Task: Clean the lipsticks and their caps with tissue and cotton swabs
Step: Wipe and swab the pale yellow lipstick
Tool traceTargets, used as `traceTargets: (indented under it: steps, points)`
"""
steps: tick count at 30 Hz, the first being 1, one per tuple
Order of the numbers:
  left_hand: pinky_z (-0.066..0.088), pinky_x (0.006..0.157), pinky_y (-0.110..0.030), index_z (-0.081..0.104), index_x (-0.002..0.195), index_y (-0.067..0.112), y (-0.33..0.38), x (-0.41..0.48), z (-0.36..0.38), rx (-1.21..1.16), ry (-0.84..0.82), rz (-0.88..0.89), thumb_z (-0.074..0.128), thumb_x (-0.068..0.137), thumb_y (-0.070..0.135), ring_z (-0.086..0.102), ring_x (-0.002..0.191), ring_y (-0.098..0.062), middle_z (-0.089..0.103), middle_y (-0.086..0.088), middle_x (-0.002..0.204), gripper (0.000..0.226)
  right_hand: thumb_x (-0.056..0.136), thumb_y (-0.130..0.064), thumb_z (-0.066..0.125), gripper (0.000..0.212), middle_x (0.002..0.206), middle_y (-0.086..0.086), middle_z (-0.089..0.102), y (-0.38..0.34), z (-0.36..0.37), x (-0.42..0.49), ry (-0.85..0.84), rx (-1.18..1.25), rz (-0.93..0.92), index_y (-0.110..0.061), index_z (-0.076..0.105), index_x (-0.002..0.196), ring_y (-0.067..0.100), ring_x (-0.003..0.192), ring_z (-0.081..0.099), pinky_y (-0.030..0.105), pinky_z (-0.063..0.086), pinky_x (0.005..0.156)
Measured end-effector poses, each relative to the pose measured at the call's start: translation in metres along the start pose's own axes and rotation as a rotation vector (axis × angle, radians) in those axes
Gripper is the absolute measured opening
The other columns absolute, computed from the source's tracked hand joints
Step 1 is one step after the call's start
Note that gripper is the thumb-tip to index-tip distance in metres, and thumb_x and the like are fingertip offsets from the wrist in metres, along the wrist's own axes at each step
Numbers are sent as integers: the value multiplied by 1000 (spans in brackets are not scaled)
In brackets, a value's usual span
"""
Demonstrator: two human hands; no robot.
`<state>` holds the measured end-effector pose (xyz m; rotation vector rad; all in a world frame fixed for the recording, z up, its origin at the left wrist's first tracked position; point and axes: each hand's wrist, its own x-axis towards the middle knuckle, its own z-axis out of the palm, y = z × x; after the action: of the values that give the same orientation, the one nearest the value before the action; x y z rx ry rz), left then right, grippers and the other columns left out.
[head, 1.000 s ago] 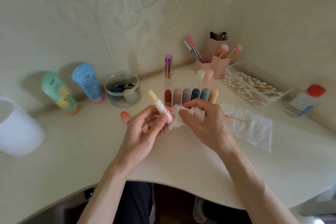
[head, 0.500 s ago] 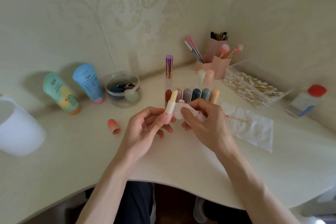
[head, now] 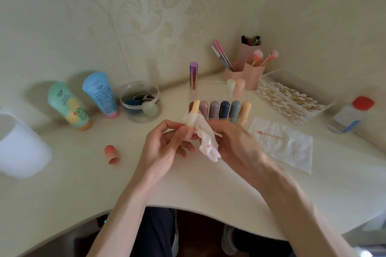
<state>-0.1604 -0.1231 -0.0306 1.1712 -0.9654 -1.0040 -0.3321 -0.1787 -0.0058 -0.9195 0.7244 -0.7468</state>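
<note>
**A:** How far along does this look?

**B:** Early to middle, I'd judge. The left hand (head: pixel 165 148) has its fingers curled round one lipstick (head: pixel 194 110). It is held upright above the desk (head: pixel 83 183), pale stick exposed, just ahead of the body.

**A:** And the other hand?

**B:** The right hand (head: pixel 236 144) pinches a crumpled tissue (head: pixel 206 142) with pinkish smears. The tissue is pressed round the tube just below the stick. As I read it, this one is being wiped and isn't finished.

**A:** Its cap?

**B:** The cap (head: pixel 111 153) lies on its side on the desk, at nine o'clock from the left hand and well apart. I cannot tell whether it has been cleaned, and it has yet to go back on.

**A:** Any swab work?

**B:** One swab (head: pixel 271 135) with a reddened tip lies on a flat sheet (head: pixel 296 152) at three o'clock from the right hand. So some swabbing seems done. The box (head: pixel 271 74) of clean ones sits at two o'clock.

**A:** What's left?

**B:** The rack (head: pixel 227 119) at twelve o'clock, just behind the hands, holds a row of capped lipsticks (head: pixel 219 108), with two more behind. Nothing shows which of them have been cleaned. If none have, most of the job remains.
</note>
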Motion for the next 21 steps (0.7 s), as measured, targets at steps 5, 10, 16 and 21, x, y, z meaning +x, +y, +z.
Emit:
traceTargets:
  steps: [5, 10, 16, 21]
  points:
    - [54, 58, -31, 60, 101, -5, -2, -2, -2, 101, -37, -5, 63, 100, 20, 69, 67, -27, 76, -20, 83, 26, 95, -33, 74, 25, 100, 12, 80, 12, -4, 1, 22, -415, -183, -14, 82, 109, 29, 94, 76, 39, 59, 79]
    - [52, 55, -29, 62, 95, -2, -1, -1, -1, 68, 13, 1, 66, 94, 27, 66, 63, -23, 75, -15, 77, 29, 101, -36, 66, 33, 106, 19, 78, 16, -2, 4, -12, -425, -198, -9, 80, 111, 39, 103, 73, 52, 57, 92]
    - [53, 58, -22, 65, 93, 4, 1, -2, -1, 28, 37, 4, 62, 98, 28, 69, 63, -18, 76, -10, 77, 24, 107, -3, 47, 30, 113, 19, 75, 8, -7, 5, -159, -226, -82, 6, 70, 125, 28, 106, 69, 36, 56, 97]
    - [53, 59, -26, 63, 94, 1, -1, -1, -3, 10, 17, 17, 61, 97, 30, 65, 63, -21, 75, -8, 79, 30, 107, -7, 52, 28, 97, 5, 72, 4, -10, 0, -235, -275, -102, 1, 72, 126, 11, 90, 65, 21, 50, 82]
